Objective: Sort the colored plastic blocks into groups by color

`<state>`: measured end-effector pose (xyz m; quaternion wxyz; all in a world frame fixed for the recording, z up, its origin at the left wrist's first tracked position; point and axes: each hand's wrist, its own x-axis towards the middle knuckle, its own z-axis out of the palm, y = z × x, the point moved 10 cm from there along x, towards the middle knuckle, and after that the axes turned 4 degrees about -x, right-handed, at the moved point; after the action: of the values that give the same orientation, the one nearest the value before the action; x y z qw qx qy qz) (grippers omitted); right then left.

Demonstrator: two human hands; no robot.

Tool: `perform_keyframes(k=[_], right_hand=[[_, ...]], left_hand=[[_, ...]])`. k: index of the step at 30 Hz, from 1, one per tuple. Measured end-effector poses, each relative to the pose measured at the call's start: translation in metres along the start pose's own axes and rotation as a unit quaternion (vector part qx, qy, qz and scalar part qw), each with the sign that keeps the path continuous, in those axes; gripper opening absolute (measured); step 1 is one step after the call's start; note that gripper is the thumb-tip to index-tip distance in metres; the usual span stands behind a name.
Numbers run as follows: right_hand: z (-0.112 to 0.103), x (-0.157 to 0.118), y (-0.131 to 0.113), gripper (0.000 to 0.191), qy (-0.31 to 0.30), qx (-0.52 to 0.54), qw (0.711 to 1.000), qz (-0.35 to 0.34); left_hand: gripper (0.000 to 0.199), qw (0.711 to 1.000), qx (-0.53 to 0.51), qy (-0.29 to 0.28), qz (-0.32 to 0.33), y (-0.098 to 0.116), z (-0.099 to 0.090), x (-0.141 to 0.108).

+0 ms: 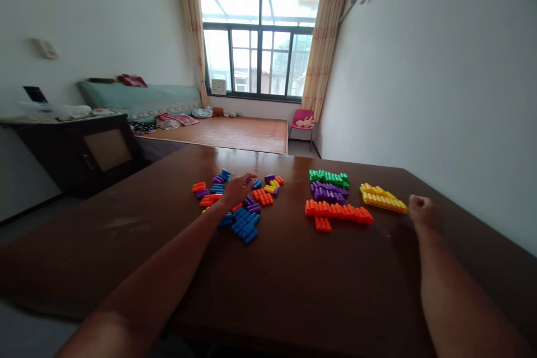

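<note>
From the middle of the table (279, 282), broad brown wood stretches toward 6 o'clock, and a side edge runs beyond the right hand (424, 211) at 3. That hand curls closed beside the yellow rows (382, 199). The left hand (238, 187) reaches over mixed plastic pieces (251, 205) at 10 o'clock; I cannot tell its grip.

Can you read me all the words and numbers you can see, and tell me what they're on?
There are no words, labels or numbers clear enough to read.
Clock by the window: the marks on its face are too small and blurred.
Orange row, green row and yellow rows on the table: no writing I can make out.
</note>
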<state>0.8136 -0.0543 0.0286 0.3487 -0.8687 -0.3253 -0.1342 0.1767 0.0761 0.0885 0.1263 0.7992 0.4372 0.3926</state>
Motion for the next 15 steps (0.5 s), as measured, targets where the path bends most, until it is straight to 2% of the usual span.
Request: perform_keyframes(k=[2,4,7,10,15], right_hand=[[-0.006,-0.004,-0.013,0.038,0.013,0.004,1.0,-0.009],[-0.011,-0.01,-0.032,0.035,0.025,0.023,0.998,-0.051],[-0.015,-0.019,-0.059,0.034,0.038,0.044,0.99,-0.125],[-0.017,-0.024,-0.071,0.036,0.05,0.049,0.985,-0.156],[-0.019,-0.026,-0.081,0.036,0.069,0.05,0.978,-0.188]], left_hand=[[0.032,0.997,0.036,-0.047,0.055,0.015,0.024,-0.002],[0.035,0.988,0.065,-0.099,0.098,0.028,0.051,-0.004],[0.039,0.977,0.099,-0.161,0.102,0.032,0.08,-0.006],[0.035,0.975,0.108,-0.182,0.069,0.023,0.086,-0.007],[0.029,0.979,0.111,-0.173,0.019,0.008,0.072,-0.006]])
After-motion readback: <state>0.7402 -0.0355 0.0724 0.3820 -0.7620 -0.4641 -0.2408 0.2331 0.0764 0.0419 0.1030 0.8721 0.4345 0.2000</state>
